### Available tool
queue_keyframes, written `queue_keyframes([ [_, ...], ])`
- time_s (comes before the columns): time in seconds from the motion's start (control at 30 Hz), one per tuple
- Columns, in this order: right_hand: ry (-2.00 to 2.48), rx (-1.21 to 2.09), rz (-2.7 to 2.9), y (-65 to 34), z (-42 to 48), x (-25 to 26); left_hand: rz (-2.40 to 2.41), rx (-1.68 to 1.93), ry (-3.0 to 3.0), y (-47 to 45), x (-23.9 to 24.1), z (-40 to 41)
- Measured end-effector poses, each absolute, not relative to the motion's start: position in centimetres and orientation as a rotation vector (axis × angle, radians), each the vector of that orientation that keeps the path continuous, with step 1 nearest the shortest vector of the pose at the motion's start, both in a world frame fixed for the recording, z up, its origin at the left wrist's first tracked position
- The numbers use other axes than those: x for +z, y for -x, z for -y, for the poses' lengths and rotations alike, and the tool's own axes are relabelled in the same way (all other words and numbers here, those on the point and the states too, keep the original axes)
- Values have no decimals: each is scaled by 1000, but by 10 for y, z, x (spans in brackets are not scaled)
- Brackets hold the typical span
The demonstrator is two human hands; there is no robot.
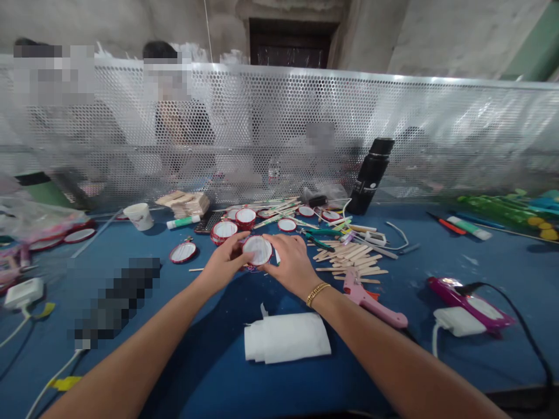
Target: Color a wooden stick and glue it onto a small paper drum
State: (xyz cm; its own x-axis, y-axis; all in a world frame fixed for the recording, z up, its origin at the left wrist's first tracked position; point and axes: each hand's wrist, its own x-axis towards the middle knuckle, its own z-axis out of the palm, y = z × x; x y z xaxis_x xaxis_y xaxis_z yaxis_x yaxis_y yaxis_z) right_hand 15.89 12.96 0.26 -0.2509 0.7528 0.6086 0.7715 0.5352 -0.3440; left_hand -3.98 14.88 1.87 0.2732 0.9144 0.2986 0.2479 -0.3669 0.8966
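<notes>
Both my hands meet at the middle of the blue table (209,361), closed around a small round hoop with a red rim and white fabric face (257,249). My left hand (225,262) pinches its left edge. My right hand (290,265), with a gold bracelet on the wrist, grips its right side and underside. Several similar red-rimmed white hoops (225,228) lie just beyond my fingers, one more (183,252) to the left.
A pile of wooden craft sticks (353,259), a pink glue gun (371,302), green pliers (318,237) and a black bottle (371,174) are to the right. Folded white cloth (286,337) lies near me. A perforated metal screen (393,128) closes the far edge; people sit behind it.
</notes>
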Motion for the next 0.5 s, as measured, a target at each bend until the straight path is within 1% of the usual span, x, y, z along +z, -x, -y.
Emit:
queue_keyframes([
  [0.1, 1199, -23, 2026, -159, -129, 2, -1115, 1149, -1583, 37, 17, -149],
  [0.27, 1192, 41, 2013, -166, -132, 4, -1220, 1305, -1390, 41, 21, -153],
  [0.4, 1356, -67, 2166, -166, -136, 6, -1247, 1347, -1352, 44, 22, -155],
  [0.5, 1354, -129, 2279, -160, -140, 5, -1252, 1351, -1343, 42, 21, -154],
])
